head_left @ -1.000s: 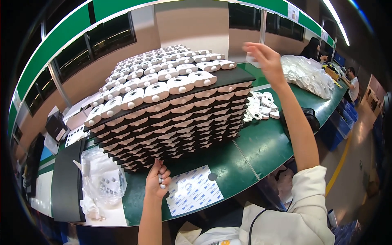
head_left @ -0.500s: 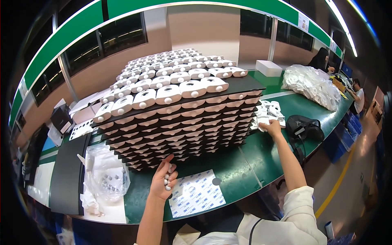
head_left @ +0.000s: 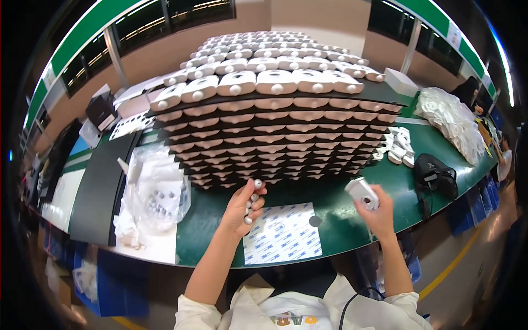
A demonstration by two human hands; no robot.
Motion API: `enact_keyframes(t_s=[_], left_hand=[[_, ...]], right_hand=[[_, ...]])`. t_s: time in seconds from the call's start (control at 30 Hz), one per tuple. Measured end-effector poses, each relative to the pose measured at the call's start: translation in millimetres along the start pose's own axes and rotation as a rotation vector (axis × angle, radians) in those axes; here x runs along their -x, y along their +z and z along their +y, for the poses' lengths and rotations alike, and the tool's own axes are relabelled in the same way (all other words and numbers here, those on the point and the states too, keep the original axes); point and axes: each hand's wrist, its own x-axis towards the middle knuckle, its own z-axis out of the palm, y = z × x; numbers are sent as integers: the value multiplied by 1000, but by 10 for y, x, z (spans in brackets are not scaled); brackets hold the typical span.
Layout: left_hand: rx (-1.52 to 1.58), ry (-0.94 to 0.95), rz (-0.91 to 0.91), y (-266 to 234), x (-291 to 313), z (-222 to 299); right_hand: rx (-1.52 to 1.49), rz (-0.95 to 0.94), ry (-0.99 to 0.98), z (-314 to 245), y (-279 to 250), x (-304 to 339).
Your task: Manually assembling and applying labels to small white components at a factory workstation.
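My left hand (head_left: pixel 242 208) is closed around several small white ball-shaped parts (head_left: pixel 248 212), one of them pinched at the fingertips. It hovers over the green bench, just left of a white sheet with blue print (head_left: pixel 283 234). In my right hand (head_left: pixel 377 214) is a white plastic housing (head_left: pixel 362 193) with a dark round hole, held above the bench. Behind both hands rises a tall stack of black trays (head_left: pixel 275 137). White housings with round knobs (head_left: pixel 273 80) cover its top in rows. More loose white housings (head_left: pixel 400 146) lie right of the stack.
On the left, a clear plastic bag (head_left: pixel 159 187) holds small parts, beside a black board (head_left: pixel 102 192). A black bag (head_left: pixel 435 175) lies at the bench's right, with a large plastic bag of white pieces (head_left: pixel 448 121) beyond. Other people sit at the far right.
My right hand has come back from the loose housings with one in its grip. My left hand has moved slightly, a white ball now at its fingertips. The view has shifted.
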Motion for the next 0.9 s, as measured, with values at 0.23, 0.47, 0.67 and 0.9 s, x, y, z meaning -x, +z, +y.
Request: enact_keyframes(t_s=[0.23, 0.47, 0.67, 0.9], left_hand=[[-43, 35, 57, 8, 23, -9], [-27, 50, -12, -14, 29, -33], [6, 18, -17, -20, 26, -28], [-16, 11, -14, -16, 21, -35]], right_hand=[[-674, -449, 216, -249, 647, 172], [-801, -478, 387, -250, 1047, 352], [-495, -506, 189, -288, 1095, 383], [-423, -433, 137, -255, 1110, 405]])
